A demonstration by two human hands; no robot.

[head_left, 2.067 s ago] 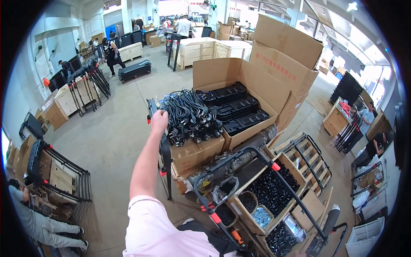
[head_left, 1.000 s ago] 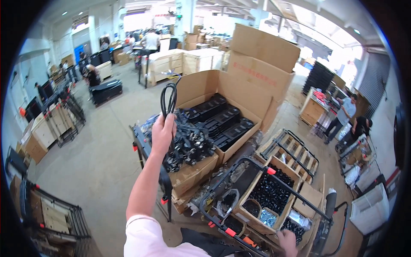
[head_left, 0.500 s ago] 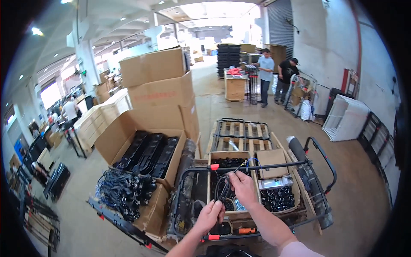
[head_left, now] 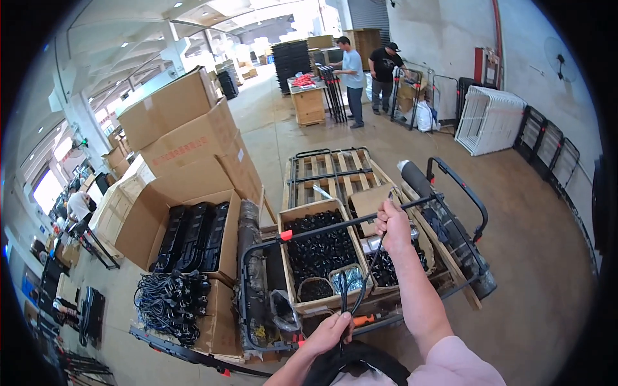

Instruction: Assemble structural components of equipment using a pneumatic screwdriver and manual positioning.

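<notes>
A black cable (head_left: 369, 273) runs between my two hands, its lower part doubled into a loop. My left hand (head_left: 328, 332) is closed round the lower strands, near the front edge of the frame. Farther off and higher, my right hand (head_left: 394, 225) grips the upper end, and thin wire ends (head_left: 394, 192) stick up past its fingers. Under my right hand a black tubular frame (head_left: 335, 225) with red clips lies across the boxes. Below the cable, a cardboard box (head_left: 288, 283) holds many small black parts, with a small tub of silvery hardware (head_left: 347, 281) in its near corner.
To the left, a pile of bundled black cables (head_left: 170, 305) sits beside an open carton (head_left: 145, 225) of long black parts. Tall cartons (head_left: 187, 138) rise behind it. An orange-handled tool (head_left: 365, 320) lies near my left hand. Two people (head_left: 353, 77) stand at a far workbench and frames.
My right hand has moved up and away from my left, drawing the coiled cable out longer. My left hand has come lower and nearer. The view has shifted right.
</notes>
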